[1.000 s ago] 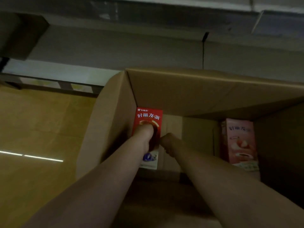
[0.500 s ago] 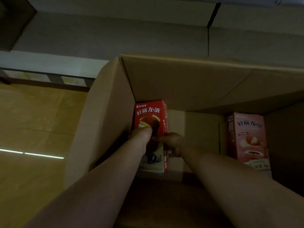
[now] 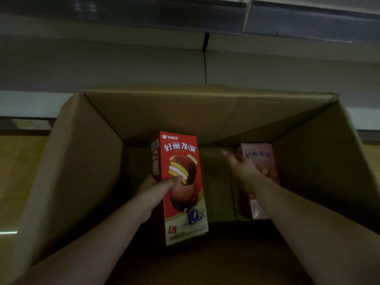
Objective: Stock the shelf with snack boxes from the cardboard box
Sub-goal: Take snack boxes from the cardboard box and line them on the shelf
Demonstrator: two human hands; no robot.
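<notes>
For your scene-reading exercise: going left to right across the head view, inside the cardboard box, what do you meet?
Left hand → red snack box → right hand → pink snack box, all between the walls of the cardboard box.

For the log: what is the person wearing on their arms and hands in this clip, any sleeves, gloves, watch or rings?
Nothing shows on either arm. Both forearms are bare up to the frame's lower edge, with no sleeve cuff in view. The left hand and right hand are ungloved; no watch, bracelet or ring is visible at wrists or fingers. The dim light and slight blur on the right hand could hide a thin ring.
</notes>
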